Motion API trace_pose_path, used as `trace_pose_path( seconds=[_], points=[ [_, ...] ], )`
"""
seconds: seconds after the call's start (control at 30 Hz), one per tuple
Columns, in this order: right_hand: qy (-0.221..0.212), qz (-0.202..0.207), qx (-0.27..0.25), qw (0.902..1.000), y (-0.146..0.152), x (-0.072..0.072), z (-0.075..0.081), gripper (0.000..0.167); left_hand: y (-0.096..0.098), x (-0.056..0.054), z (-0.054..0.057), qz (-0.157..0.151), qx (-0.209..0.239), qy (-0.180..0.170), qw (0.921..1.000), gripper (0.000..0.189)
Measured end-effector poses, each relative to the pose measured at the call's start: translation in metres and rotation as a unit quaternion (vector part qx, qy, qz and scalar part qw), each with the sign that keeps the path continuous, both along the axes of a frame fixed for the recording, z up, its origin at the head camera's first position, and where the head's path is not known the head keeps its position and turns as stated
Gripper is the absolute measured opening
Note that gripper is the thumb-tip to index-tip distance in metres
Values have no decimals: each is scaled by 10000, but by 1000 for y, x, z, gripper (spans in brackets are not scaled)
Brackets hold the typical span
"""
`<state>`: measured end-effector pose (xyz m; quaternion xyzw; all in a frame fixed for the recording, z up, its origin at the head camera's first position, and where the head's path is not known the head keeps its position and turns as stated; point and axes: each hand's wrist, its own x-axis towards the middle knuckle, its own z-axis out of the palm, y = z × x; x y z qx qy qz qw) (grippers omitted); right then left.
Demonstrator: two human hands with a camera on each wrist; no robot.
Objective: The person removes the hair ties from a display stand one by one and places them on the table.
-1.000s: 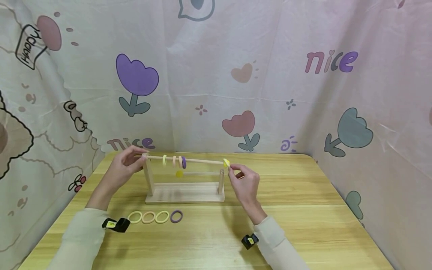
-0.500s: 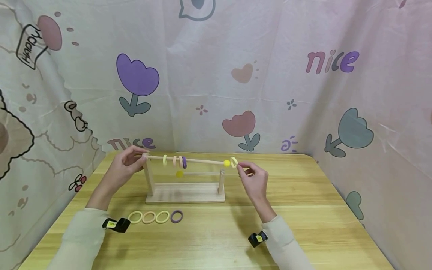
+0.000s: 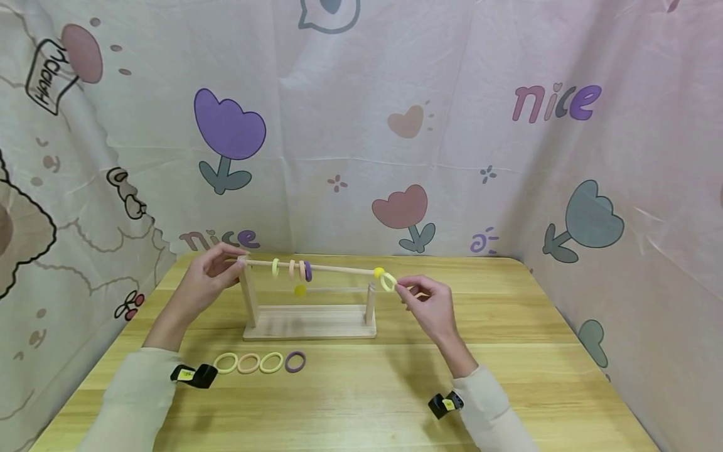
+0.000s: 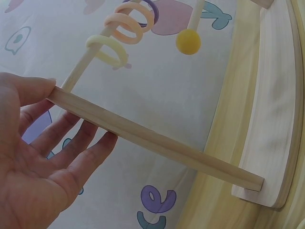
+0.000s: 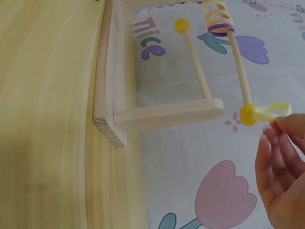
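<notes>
My left hand (image 3: 206,279) pinches the top of the left wooden post (image 4: 157,138) of a small wooden stand (image 3: 309,323), thumb on one side and fingers on the other. From that post a wooden rod (image 3: 344,270) runs right to a yellow ball tip (image 3: 379,272). Hanging on the rod are a pale yellow ring (image 3: 275,268), two peach rings (image 4: 123,26) and a purple ring (image 3: 308,272). Between thumb and fingertips my right hand (image 3: 428,304) holds another pale yellow ring (image 3: 388,282), tilted, its edge right at the ball tip.
A lower rod with a yellow ball (image 3: 300,290) reaches left from the right post (image 3: 369,304). In front of the stand, several rings lie in a row on the wooden table (image 3: 339,402), ending with a purple ring (image 3: 295,362). A printed curtain (image 3: 339,125) stands behind.
The pale yellow ring in my right hand has come off the ball tip to the right, then dropped slightly and tilted back against it. My left hand has stayed still.
</notes>
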<state>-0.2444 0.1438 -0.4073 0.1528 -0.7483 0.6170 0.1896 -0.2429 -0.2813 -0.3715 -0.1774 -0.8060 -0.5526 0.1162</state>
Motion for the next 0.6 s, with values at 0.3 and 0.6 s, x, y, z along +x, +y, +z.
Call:
trace_pose_path(
  seconds=[0.3, 0.6],
  points=[
    [-93, 724, 782, 9943, -7, 5, -4, 7, 0, 0, 0, -9, 21, -42, 10000, 17],
    [-21, 1364, 1274, 9824, -15, 5, -9, 4, 0, 0, 0, -32, 51, -39, 10000, 18]
  ],
)
